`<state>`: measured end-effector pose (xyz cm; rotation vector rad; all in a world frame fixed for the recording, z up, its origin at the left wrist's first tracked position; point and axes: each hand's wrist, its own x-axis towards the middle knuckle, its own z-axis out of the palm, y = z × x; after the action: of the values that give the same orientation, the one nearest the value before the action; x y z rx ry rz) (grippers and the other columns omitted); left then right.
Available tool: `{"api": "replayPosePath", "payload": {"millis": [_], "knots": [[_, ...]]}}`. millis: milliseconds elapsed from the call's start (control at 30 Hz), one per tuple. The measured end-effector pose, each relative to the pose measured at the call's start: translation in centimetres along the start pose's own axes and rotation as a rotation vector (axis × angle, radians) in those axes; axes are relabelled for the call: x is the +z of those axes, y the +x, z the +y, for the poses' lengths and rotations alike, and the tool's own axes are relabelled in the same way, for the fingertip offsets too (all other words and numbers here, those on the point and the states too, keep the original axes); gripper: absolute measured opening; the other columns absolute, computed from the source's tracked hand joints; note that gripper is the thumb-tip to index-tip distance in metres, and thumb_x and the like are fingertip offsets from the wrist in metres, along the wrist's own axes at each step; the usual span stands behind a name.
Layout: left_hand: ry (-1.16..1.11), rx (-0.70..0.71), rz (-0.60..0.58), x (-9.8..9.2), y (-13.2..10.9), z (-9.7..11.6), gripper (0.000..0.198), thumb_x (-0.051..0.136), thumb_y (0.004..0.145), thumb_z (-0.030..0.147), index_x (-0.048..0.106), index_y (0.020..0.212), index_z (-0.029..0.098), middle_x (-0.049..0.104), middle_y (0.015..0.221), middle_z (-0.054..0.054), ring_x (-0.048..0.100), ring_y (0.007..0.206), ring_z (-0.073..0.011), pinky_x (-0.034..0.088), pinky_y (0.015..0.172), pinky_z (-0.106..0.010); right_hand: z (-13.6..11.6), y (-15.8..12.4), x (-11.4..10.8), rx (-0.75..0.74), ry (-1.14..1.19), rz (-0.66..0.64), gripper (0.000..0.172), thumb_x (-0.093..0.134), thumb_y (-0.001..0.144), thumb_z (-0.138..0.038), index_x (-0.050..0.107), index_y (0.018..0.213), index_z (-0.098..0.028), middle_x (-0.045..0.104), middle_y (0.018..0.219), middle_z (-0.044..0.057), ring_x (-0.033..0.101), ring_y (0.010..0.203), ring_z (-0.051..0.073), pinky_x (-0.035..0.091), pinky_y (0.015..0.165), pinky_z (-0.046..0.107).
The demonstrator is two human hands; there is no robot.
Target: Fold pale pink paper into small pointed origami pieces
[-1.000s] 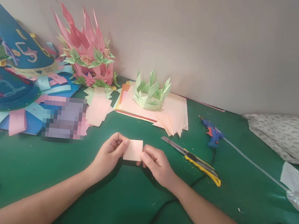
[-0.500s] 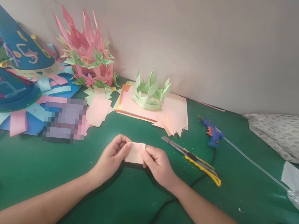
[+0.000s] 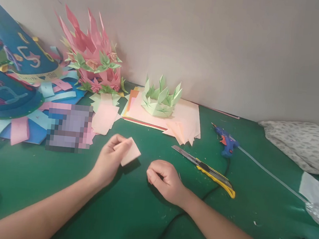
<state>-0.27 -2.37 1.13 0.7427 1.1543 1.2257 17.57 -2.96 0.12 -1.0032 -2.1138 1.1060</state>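
A small folded piece of pale pink paper [image 3: 131,153] is pinched between the thumb and fingers of my left hand [image 3: 110,157], tilted with one corner pointing up. My right hand [image 3: 165,180] rests on the green table to the right of it, apart from the paper, with its fingers curled in and nothing showing in them. A yellow box cutter [image 3: 213,174] with its blade out lies just beyond my right hand. Behind the hands a light green folded-paper crown [image 3: 161,101] stands on a stack of coloured paper sheets [image 3: 192,113].
Pink folded pieces [image 3: 178,132] lie at the stack's front edge. A blue glue gun [image 3: 226,140] with a long clear glue stick is at right, its cord running across the table. Pink paper crowns [image 3: 94,60], loose paper squares [image 3: 105,118] and blue cone hats [image 3: 22,46] crowd the left.
My right hand has let go of the paper and moved slightly right and down, its fingers curling. My left hand has carried the paper left and up, turning it.
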Motion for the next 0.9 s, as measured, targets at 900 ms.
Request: {"api": "replayPosePath", "payload": {"millis": [900], "knots": [[0.136,-0.083,-0.371,1.3,-1.0,-1.1,0.04,0.06,0.076,0.026,0.034,0.106,0.022,0.055,0.079,0.003,0.053,0.065,-0.0079,0.045,0.06,-0.02,0.2,0.6,0.5,0.19,0.602,0.214,0.032,0.054,0.083,-0.02,0.036,0.109,-0.026,0.057,0.071,-0.004,0.059,0.066,0.012,0.049,0.066,0.028]]}}
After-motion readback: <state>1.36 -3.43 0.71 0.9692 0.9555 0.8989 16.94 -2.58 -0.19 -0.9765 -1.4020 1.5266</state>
